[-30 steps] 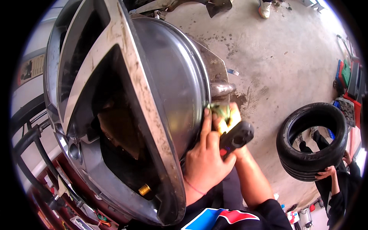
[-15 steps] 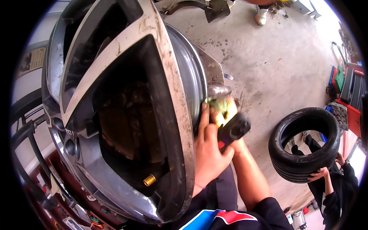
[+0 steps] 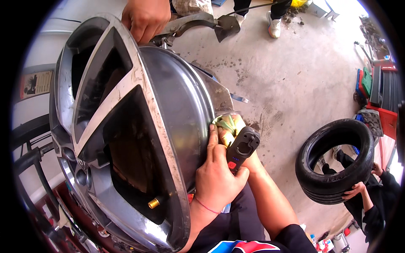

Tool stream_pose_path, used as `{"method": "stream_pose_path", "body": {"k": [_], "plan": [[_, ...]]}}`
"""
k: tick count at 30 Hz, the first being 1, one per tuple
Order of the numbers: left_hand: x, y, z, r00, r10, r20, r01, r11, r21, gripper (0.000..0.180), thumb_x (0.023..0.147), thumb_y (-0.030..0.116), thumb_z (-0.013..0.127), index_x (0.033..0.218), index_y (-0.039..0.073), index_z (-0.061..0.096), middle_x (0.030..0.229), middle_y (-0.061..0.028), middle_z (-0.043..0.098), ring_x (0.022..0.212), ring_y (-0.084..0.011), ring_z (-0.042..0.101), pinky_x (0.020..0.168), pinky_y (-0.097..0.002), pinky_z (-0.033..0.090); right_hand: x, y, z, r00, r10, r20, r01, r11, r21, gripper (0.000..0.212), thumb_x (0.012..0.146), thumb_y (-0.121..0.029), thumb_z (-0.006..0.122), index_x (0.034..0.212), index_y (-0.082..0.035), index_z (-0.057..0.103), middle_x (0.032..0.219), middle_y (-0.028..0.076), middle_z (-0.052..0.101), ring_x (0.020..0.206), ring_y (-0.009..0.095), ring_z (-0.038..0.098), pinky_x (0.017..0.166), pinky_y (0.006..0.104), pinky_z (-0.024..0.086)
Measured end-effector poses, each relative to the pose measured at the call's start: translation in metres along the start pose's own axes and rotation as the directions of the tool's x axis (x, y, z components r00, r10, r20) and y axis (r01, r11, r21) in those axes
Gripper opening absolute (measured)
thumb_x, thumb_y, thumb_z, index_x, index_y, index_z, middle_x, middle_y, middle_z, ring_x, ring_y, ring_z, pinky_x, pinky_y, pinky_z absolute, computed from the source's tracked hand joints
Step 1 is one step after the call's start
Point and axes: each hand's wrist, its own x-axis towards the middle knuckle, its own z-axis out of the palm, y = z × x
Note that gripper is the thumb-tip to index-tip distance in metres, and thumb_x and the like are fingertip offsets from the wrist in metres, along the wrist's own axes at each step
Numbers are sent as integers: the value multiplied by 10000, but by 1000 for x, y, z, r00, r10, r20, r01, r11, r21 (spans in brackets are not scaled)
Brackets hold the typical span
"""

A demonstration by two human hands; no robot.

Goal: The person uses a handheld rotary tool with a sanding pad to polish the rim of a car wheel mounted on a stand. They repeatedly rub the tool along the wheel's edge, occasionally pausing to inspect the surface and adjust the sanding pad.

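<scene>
A large alloy wheel rim (image 3: 168, 90) with dirty silver spokes stands upright on my left, tyre off. A brass-capped valve stem (image 3: 154, 203) sticks out in a spoke opening. My left hand (image 3: 219, 179) is closed around a black hand-held work light (image 3: 247, 141) with a red button, its index finger stretched to the rim's edge. Beyond the light, my right hand (image 3: 228, 137) is brightly lit and partly hidden. Its fingers are bunched on a crumpled yellow-green cloth (image 3: 225, 123) at the rim's far edge.
Another person's hand (image 3: 147, 19) is at the rim's top. At the right, a co-worker holds a black tyre (image 3: 310, 173). Machine arms (image 3: 36, 160) stand left of the rim. A black blade-like part (image 3: 228, 27) and someone's shoe (image 3: 274, 26) are at the back.
The rim now appears further left, showing more of its barrel. Another person's hand has come into view at its top. My hands still hold the light and cloth at the edge.
</scene>
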Motion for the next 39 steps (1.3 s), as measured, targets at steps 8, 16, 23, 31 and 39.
{"method": "stream_pose_path", "body": {"k": [8,16,23,31,39], "plan": [[2,5,3,1000,10,0,-9,999,-32,521,751,215,762,1145,-29,524,1541,-356,396,1287,-493,554,978,-493,544,5,14,-12,999,-45,8,45,999,17,252,990,-125,661,1199,-56,537,946,-12,622,817,85,569,691,291,506],[-4,3,2,996,-36,86,45,993,-105,577,766,212,758,1215,-35,492,1532,-347,413,1295,-489,542,984,-485,543,-10,10,-20,987,-160,25,158,910,-384,302,973,-75,672,1241,-60,533,910,1,638,786,88,577,656,298,501],[-17,4,-2,995,-12,101,17,998,-53,628,772,200,763,1284,-37,487,1560,-340,380,1321,-475,535,994,-480,539,-21,0,-12,996,-83,-44,63,935,-348,315,984,-184,666,1261,-80,556,955,58,693,818,145,629,754,351,532],[-41,3,10,983,180,37,-173,974,-147,562,744,170,784,1169,-29,476,1489,-357,452,1237,-510,584,955,-472,543,-21,-47,-12,946,51,-321,-69,996,-47,259,996,-111,633,1230,-30,558,912,31,632,720,100,566,643,257,489],[-104,-15,7,973,61,225,32,921,-389,602,778,45,761,1300,-41,474,1406,-255,567,1226,-337,624,1027,-392,499,-121,-27,-47,964,163,-210,-121,973,198,289,1040,-129,593,1283,-5,500,1061,134,679,818,165,637,699,299,548]]}}
